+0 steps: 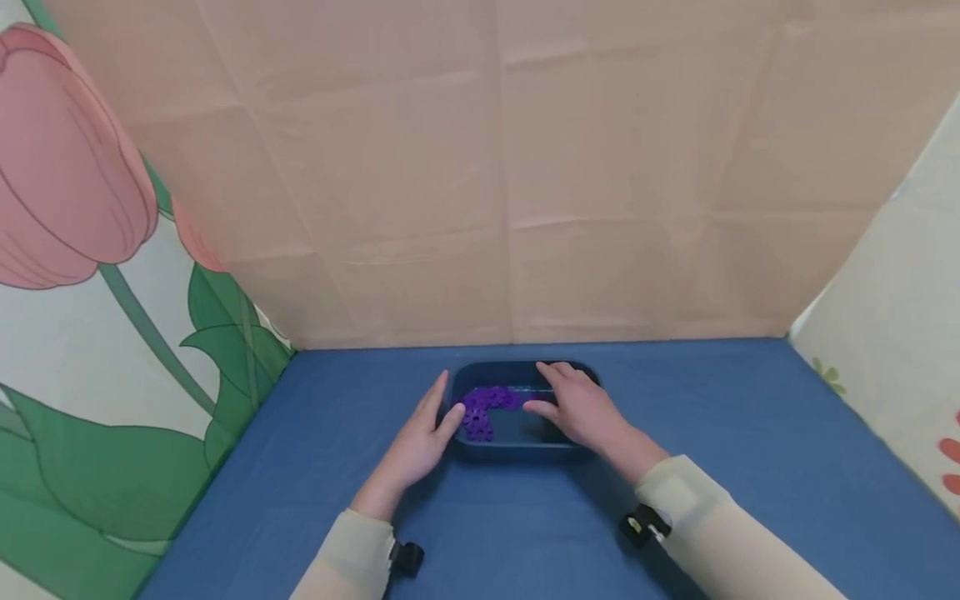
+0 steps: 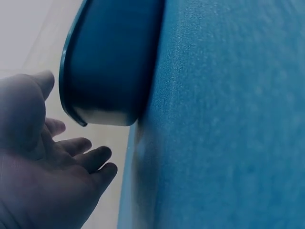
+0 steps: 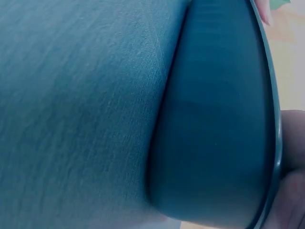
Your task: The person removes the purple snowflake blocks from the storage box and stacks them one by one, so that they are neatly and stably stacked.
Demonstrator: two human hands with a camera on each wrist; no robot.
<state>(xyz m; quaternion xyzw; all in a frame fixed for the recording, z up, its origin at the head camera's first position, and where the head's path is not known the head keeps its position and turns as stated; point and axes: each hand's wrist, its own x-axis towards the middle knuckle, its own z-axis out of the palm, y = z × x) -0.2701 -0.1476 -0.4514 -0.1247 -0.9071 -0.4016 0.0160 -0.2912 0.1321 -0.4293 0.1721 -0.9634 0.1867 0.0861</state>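
Note:
A dark blue rectangular bin [image 1: 525, 452] stands on the blue table. Purple flower-like pieces with holes [image 1: 477, 417] lie mostly along its left side, with a few towards the middle back. My left hand [image 1: 412, 450] is beside the bin's left end, thumb at the rim and fingers extended. In the left wrist view that hand [image 2: 57, 167] shows relaxed, spread fingers near the bin's outer wall [image 2: 114, 57]. My right hand [image 1: 585, 408] reaches over the right end, fingers and thumb apart above the inside. From the right wrist, its fingers show partly behind the rim [image 3: 277, 143].
Blue cloth [image 1: 712, 433] covers the table around the bin. A beige sheet [image 1: 510, 167] hangs behind the far edge. Tulip-printed cloth [image 1: 67, 167] stands on the left, and a pale printed one [image 1: 892, 292] on the right.

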